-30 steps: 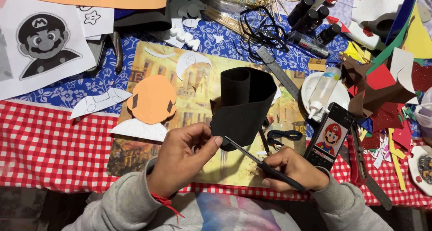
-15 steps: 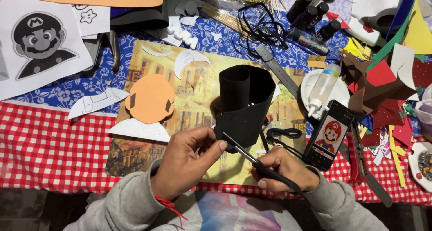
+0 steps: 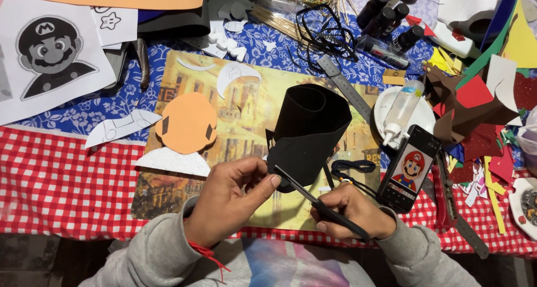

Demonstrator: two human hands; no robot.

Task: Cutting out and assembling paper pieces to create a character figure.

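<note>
My left hand (image 3: 235, 200) pinches the near edge of a curled black foam sheet (image 3: 307, 130) that rises over a yellow picture mat (image 3: 246, 108). My right hand (image 3: 349, 211) grips black scissors (image 3: 313, 200), their blades angled up-left into the sheet's lower edge beside my left fingertips. An orange foam circle (image 3: 186, 123) with two brown marks lies on a white glittery shape (image 3: 173, 162) to the left on the mat.
A phone (image 3: 409, 168) showing a cartoon face lies right of my hands, next to a glue bottle (image 3: 401, 109) on a white plate. A metal ruler (image 3: 347, 88), paint bottles (image 3: 386, 19), coloured foam scraps (image 3: 475, 102) and printed character sheets (image 3: 47, 55) crowd the table.
The black foam sheet has turned slightly and the scissors have shifted along its lower edge. My hands stay in nearly the same place.
</note>
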